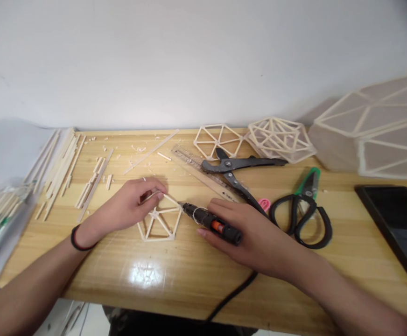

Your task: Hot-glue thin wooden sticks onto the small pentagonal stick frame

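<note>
My left hand point(141, 198) pinches a thin wooden stick point(171, 200) at the far side of a wheel-like wooden stick frame point(158, 239), which lies on the table. In my right hand point(240, 228) is a black glue gun point(210, 221) with an orange part on its body. Its nozzle touches, or nearly touches, the frame's right-hand corner where sticks meet. Fingers of the left hand hide the frame's upper left part. A black cord point(233, 294) trails from under my right hand toward the table's front edge.
Behind my right hand lie black pliers point(229, 164), a ruler point(189, 158) and black-handled scissors point(306, 217). Finished stick frames point(219, 141) and a larger covered frame point(375, 126) stand farther back. Cut sticks point(61, 172) lie left; a phone point(396, 224) rests at right.
</note>
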A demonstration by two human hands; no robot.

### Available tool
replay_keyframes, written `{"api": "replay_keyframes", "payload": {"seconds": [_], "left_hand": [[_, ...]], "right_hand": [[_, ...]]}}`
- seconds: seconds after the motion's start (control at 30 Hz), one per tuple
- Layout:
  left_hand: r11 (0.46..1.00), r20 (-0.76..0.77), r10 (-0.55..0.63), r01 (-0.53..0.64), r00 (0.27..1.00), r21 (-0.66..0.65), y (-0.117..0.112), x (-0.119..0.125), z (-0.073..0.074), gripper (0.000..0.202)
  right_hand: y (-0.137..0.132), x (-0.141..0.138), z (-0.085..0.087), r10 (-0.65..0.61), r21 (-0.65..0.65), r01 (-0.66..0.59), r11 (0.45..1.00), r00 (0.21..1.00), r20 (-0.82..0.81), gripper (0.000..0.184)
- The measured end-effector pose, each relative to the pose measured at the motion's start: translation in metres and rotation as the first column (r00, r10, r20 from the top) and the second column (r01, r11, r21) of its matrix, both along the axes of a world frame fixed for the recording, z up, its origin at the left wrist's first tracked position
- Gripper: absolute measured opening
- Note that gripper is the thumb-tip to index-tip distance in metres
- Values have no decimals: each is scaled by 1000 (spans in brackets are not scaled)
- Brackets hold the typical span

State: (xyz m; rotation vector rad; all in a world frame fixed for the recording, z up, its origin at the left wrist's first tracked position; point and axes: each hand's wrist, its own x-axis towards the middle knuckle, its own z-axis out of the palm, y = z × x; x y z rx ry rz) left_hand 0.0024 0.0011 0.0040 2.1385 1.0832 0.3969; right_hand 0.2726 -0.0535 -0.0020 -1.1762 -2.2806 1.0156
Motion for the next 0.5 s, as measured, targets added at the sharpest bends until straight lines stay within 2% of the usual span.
{"api": "replay_keyframes", "payload": {"seconds": [0.5], "left_hand": [[1000, -2, 9, -9, 1000, -18, 0, 0, 0, 17]], "right_hand": [[-1, 0, -1, 7, -12, -7, 1000, 1000, 16, 19]]}}
